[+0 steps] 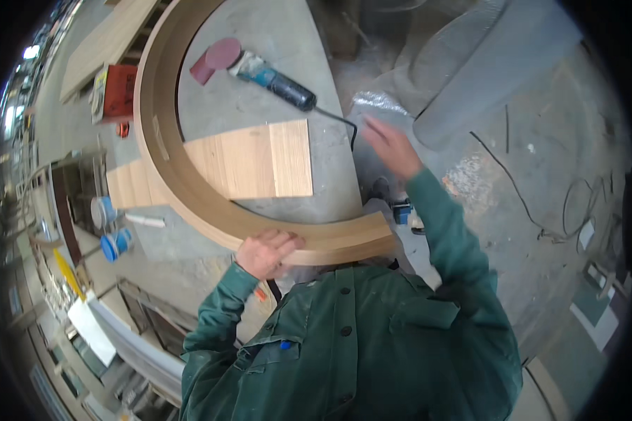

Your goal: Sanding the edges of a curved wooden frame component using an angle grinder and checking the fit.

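Observation:
A large curved wooden frame (pixel 153 140) stands on edge on the grey table (pixel 260 35), its near end reaching to my body. My left hand (pixel 268 252) is closed over the frame's near rim. My right hand (pixel 392 146) is in the air past the table's right edge, somewhat blurred, its fingers stretched out with nothing visible in them. Closest to it is the black cord of an angle grinder (pixel 277 84), which lies inside the curve. A round reddish sanding disc (pixel 223 53) covers the grinder's head, with another reddish piece (pixel 202 68) beside it.
A panel of light wood strips (pixel 239 161) lies flat under the frame's curve. Left of the frame are a red box (pixel 119 92) and blue-and-white tubs (pixel 116 244). At upper right is a big grey duct-like tube (pixel 498 70); loose cable (pixel 505 182) crosses the floor.

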`<state>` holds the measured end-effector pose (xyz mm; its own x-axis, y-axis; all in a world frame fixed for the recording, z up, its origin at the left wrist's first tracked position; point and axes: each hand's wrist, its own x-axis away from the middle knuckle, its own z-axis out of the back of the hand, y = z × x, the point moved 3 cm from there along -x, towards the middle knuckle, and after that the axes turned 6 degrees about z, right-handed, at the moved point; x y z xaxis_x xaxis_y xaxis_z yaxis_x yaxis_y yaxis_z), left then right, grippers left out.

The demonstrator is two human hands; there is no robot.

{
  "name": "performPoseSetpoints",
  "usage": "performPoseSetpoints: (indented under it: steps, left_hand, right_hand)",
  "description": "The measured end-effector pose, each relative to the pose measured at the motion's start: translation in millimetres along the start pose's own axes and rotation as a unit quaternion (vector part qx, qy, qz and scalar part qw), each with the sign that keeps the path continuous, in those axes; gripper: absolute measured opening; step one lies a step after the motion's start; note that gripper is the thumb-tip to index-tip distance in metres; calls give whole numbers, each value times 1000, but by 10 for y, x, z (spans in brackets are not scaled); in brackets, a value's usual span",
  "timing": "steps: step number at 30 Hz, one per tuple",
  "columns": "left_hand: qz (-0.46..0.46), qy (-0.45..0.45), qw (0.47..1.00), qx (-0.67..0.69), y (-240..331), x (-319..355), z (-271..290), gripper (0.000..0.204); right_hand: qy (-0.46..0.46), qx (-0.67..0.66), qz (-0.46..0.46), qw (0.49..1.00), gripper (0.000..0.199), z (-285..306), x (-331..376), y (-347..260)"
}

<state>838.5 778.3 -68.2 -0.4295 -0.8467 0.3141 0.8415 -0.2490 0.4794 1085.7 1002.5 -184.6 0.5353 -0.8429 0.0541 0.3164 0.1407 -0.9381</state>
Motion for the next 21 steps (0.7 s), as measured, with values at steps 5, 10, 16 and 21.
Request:
performPoseSetpoints:
  steps: [5,10,16,21]
  left_hand:
    - [38,12,998,-56,19,38,-7,55]
    - [45,23,996,-69,-50,25,-61,49]
    - [37,28,996,-81,-106,10,-162,46]
    - [15,45,995,-92,-200,162,-128,45]
  right_hand:
    - [-50,167,117,978,72,-865,-1445,-337]
    - [-30,309,55,949,72,-1368,-1849,-387]
    - [-153,213,-27,965,61,-962,-2017,-290]
    - [-234,-237,-68,941,59,-227,-833,-174]
